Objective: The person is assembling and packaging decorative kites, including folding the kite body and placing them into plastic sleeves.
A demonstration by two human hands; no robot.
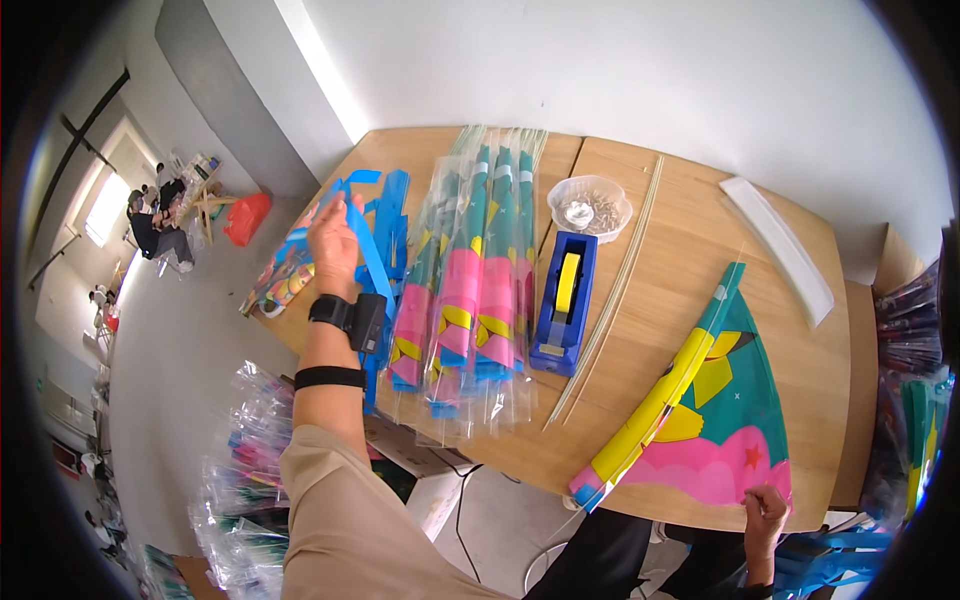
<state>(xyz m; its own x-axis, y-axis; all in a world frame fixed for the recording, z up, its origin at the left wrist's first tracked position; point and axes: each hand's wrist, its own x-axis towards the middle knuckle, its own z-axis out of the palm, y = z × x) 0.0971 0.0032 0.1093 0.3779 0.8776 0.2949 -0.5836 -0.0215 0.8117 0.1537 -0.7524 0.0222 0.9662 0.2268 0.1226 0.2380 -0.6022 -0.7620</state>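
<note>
A kite (690,420) with a green, pink and yellow print lies at the right of the table, its left side rolled into a long bundle and its right part spread flat. At the kite's lower right corner, the fingers of my right hand (765,515) are pinched on the edge. My left hand (335,245) is raised over the table's left side, closed around a blue ribbon strip (374,255) that loops above the fingers and hangs beside them. More blue strips (396,225) lie next to this hand.
Rolled kites in clear bags (470,290) lie mid-table. Beside them are a blue tape dispenser (563,310), a plastic bowl of small parts (600,205), thin rods (615,280) and a white stack (780,245). Bagged kites (245,490) stand left of the table; people sit far left.
</note>
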